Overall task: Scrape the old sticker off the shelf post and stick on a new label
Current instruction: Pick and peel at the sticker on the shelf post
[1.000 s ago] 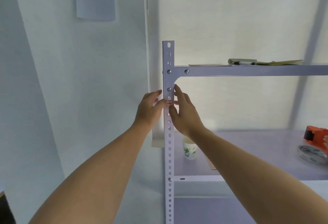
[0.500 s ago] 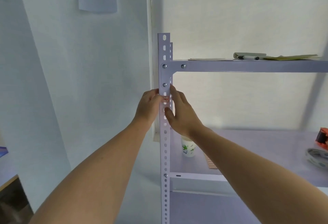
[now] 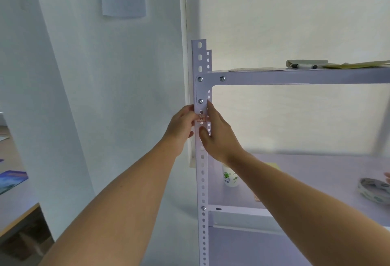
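Clutter near the shelf post (image 3: 202, 171)?
— One printed cup (image 3: 230, 178) just behind it on the lower shelf (image 3: 316, 171), contents unseen; one tape roll (image 3: 374, 189) far right; one marker (image 3: 304, 66) up top.
And hands?
— Left hand (image 3: 181, 127) pinches the reddish label (image 3: 201, 118) against the post's front; right hand (image 3: 219, 139) lies straight-fingered along the post, thumb pressing below.

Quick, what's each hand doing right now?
Left hand: pinching the label against the post.
Right hand: open, pressing flat on the post.
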